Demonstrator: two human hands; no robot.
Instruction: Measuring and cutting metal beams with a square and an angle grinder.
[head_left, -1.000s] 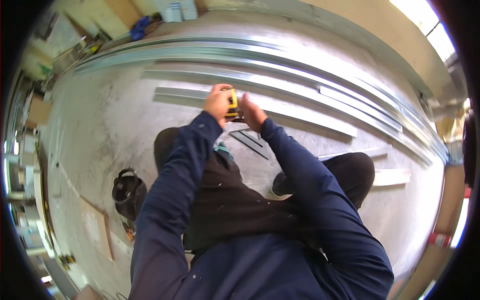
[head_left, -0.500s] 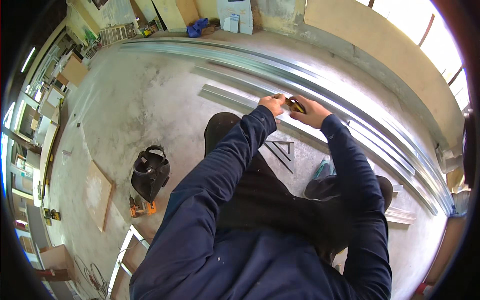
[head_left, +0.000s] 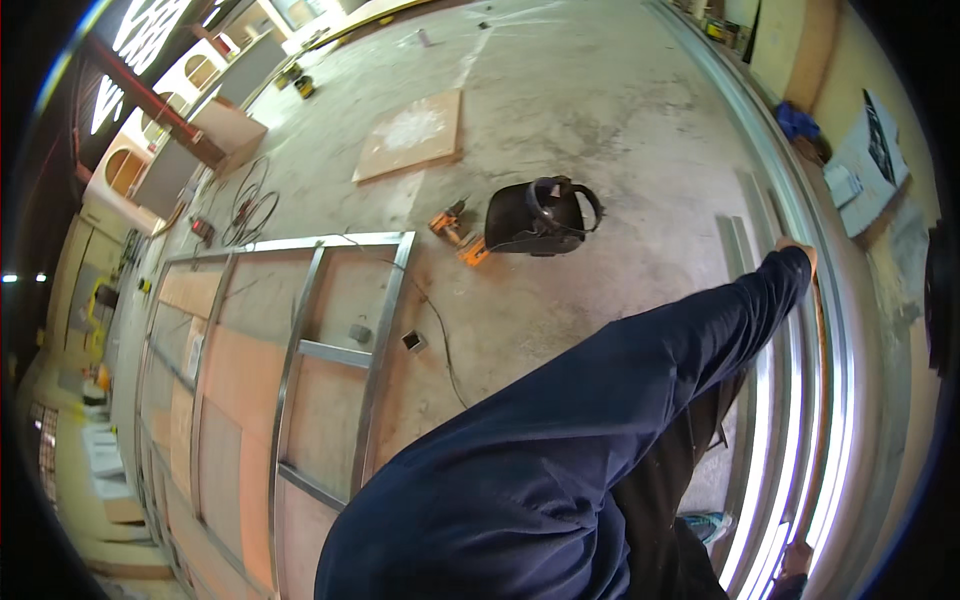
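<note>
Over the long shiny metal profiles [head_left: 765,400] on my right, my left hand [head_left: 798,252] reaches out with its fingers closed. A thin yellow-brown strip, looking like a tape measure blade [head_left: 822,345], runs along the profiles from this hand toward my right hand [head_left: 797,558]. Low at the right edge of the view, my right hand is closed and only partly visible; the tape's case is hidden. Shorter metal pieces [head_left: 738,250] lie on the floor beside my left forearm.
On the concrete floor are a black welding helmet [head_left: 535,218], an orange cordless drill [head_left: 458,235] and a pale board [head_left: 412,135]. A metal frame [head_left: 375,385] with panels lies to the left, a cable [head_left: 437,315] beside it. A wall borders the profiles.
My view has swung left. My hands, close together at the yellow-black tape measure before, are now far apart along the profiles. The metal frame has come into view.
</note>
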